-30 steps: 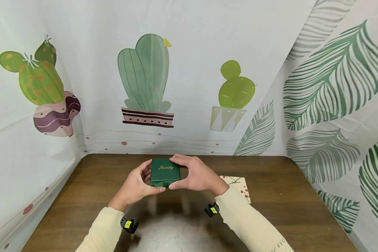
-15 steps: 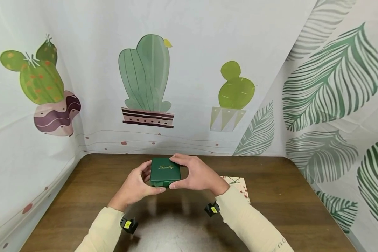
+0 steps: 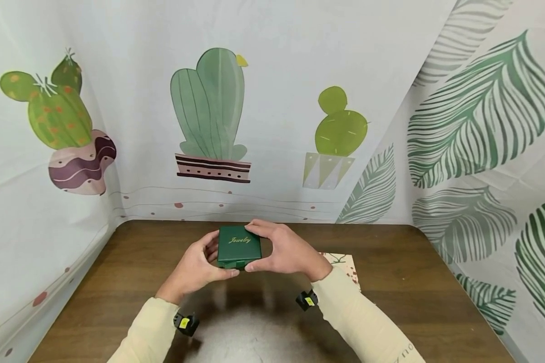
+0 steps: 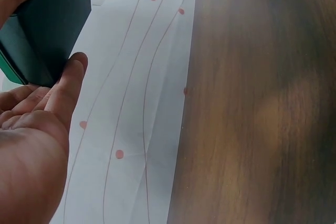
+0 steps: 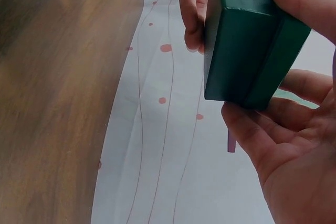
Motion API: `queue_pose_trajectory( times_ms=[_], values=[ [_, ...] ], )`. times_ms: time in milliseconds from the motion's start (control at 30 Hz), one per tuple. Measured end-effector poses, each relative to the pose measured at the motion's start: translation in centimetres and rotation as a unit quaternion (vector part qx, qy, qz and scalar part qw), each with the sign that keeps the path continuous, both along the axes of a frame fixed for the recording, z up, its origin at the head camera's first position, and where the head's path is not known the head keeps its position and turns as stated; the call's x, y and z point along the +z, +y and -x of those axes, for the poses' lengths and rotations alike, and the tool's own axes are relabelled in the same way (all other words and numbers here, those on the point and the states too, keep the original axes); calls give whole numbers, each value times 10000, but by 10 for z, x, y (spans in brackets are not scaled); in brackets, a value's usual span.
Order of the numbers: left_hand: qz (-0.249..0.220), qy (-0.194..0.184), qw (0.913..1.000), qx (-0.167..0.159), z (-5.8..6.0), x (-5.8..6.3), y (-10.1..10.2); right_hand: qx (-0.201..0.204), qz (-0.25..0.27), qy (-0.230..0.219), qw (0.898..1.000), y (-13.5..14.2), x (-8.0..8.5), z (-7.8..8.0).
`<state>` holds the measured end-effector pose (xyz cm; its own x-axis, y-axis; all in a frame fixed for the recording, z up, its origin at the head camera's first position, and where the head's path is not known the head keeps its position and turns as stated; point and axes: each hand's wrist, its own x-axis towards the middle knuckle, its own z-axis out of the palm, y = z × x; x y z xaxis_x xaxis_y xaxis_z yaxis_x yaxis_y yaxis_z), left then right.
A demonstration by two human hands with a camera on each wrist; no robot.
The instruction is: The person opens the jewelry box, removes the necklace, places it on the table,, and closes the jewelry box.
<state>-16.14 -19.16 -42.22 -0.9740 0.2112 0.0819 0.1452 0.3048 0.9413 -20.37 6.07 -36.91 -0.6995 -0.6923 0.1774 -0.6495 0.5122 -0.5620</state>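
A dark green jewelry box (image 3: 239,247) with gold "Jewelry" lettering on its lid is held up over the table between both hands, its lid down flat. My left hand (image 3: 195,264) grips its left side, thumb along the front edge and fingers behind. On the other side my right hand (image 3: 288,249) grips it, thumb at the front corner and fingers at the back corner. In the left wrist view, the fingertips of the left hand (image 4: 39,129) support the box (image 4: 58,24) from below. The right wrist view shows the box's side (image 5: 247,51) with the right hand's fingers (image 5: 252,129) under it.
A cream card-like piece with red and green floral print (image 3: 345,267) lies on the brown wooden table (image 3: 413,302), partly behind the right forearm. A white cloth backdrop (image 3: 277,101) with printed cacti and leaves stands along the table's back and sides.
Almost nothing differs. Both hands keep their hold on the jewelry box, which has shifted very slightly to the right in the head view.
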Motion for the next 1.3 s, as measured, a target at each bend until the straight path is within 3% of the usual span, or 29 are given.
queue_pose_trajectory(
  times_ms=[1300],
  values=[
    [33, 43, 10000, -5, 0, -4, -7, 62, 63, 12, 10000, 4, 3, 3]
  ],
)
